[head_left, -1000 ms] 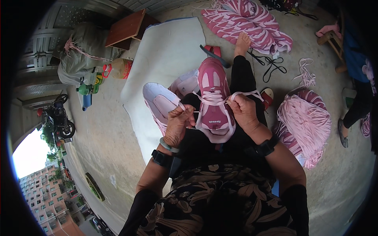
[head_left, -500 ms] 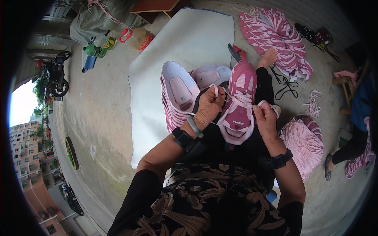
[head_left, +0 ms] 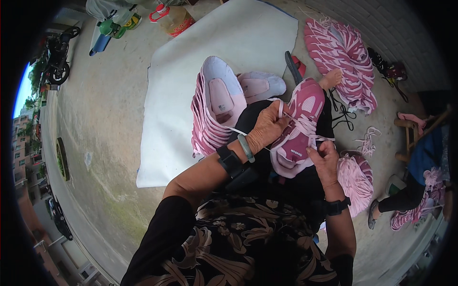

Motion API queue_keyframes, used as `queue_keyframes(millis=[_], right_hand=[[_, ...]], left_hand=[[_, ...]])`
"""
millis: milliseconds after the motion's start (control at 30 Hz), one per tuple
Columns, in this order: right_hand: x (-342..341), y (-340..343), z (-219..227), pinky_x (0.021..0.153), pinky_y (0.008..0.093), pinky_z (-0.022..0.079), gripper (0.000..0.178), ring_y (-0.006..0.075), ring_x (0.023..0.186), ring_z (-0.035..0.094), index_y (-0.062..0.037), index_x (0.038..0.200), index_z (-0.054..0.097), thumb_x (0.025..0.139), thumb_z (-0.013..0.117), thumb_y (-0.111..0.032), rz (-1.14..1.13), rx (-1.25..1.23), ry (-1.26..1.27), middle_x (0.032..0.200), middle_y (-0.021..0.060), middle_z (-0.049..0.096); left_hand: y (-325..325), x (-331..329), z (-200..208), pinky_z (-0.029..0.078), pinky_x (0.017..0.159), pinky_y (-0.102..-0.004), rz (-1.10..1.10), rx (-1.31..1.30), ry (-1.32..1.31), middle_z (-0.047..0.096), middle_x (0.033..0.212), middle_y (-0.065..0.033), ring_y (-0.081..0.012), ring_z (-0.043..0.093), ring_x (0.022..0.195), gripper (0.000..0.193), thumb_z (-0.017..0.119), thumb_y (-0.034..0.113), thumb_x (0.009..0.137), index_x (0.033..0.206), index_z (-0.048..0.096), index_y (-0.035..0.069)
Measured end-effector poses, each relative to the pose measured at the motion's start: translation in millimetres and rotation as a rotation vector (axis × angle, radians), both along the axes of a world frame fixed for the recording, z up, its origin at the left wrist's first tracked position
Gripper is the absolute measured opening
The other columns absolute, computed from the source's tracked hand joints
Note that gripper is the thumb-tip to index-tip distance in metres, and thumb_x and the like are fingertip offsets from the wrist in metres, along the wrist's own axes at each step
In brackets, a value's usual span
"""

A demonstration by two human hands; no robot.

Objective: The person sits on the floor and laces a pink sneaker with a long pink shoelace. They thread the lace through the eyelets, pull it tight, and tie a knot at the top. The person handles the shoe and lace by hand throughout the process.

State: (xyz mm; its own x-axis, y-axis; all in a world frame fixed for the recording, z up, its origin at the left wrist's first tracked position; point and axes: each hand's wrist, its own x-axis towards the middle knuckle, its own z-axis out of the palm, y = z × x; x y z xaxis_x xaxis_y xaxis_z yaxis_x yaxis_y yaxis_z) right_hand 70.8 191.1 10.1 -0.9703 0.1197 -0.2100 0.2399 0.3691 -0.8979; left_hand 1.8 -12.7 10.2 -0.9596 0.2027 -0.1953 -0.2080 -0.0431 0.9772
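A pink and maroon sneaker upper (head_left: 287, 151) rests across my black-clad thigh, toe pointing away, with pale pink laces (head_left: 305, 127) threaded through its front. My left hand (head_left: 271, 125) pinches a pale lace at the upper's left side; the lace loops over its fingers. At the upper's right edge, near the top eyelets, my right hand (head_left: 326, 159) has thumb and forefinger closed, seemingly on the other lace end; the fingers hide most of it. Left of my left hand stands a nested stack of similar uppers (head_left: 210, 128), with another upper (head_left: 261, 86) beside it.
A white sheet (head_left: 164, 119) covers the ground ahead. Far right lies a pile of pink uppers (head_left: 338, 62); nearer is a bundle of pink laces (head_left: 353, 186). Another person's leg (head_left: 403, 199) and a wooden stool (head_left: 405, 133) stand at the right. Bottles (head_left: 171, 19) stand far left.
The view has shifted. Both hands keep their pinches, and the upper has tilted a little to the right. My left hand sits closer to the upper's laced front.
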Motion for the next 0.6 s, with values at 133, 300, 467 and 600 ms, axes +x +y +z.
queue_keyframes(millis=[133, 300, 467, 600], right_hand=[[2.2, 5.5, -14.3, 0.05, 0.0219, 0.033, 0.037, 0.0065, 0.056, 0.034, -0.0074, 0.066, 0.038, 0.067, 0.074, -0.01, -0.023, -0.017, 0.006, 0.06, -0.0032, 0.038], [0.9, 3.3, -7.8, 0.051, 0.0224, 0.033, 0.038, 0.0067, 0.057, 0.032, -0.0084, 0.064, 0.037, 0.067, 0.074, -0.01, -0.029, -0.063, -0.023, 0.06, -0.0042, 0.037], [-1.0, 2.6, -2.5, 0.051, 0.022, 0.033, 0.038, 0.0069, 0.057, 0.032, -0.0087, 0.063, 0.036, 0.068, 0.074, -0.009, 0.007, -0.028, -0.009, 0.06, -0.0044, 0.036], [-1.3, 1.1, 2.4, 0.051, 0.0219, 0.033, 0.038, 0.0071, 0.057, 0.031, -0.0086, 0.063, 0.036, 0.068, 0.074, -0.009, 0.015, 0.008, 0.02, 0.06, -0.0044, 0.035]], left_hand=[[-2.0, -2.2, 4.6, 0.039, 0.057, -0.0211, -0.04, 0.026, -0.033, 0.048, 0.071, 0.0007, -0.0058, 0.045, 0.064, 0.015, 0.051, -0.006, 0.078, 0.089, 0.047, 0.004], [-3.8, -7.1, 8.1, 0.038, 0.057, -0.0204, -0.136, 0.011, -0.05, 0.047, 0.071, 0.0014, -0.0049, 0.044, 0.064, 0.016, 0.052, -0.005, 0.078, 0.089, 0.048, 0.005], [-0.2, -13.5, -3.9, 0.037, 0.056, -0.0187, -0.138, -0.068, 0.042, 0.046, 0.071, 0.0033, -0.0033, 0.043, 0.063, 0.014, 0.052, -0.002, 0.08, 0.091, 0.049, 0.006], [0.6, -14.1, -5.3, 0.038, 0.055, -0.0221, -0.089, 0.069, -0.167, 0.046, 0.069, 0.0006, -0.0063, 0.043, 0.062, 0.014, 0.052, -0.005, 0.075, 0.083, 0.046, 0.006]])
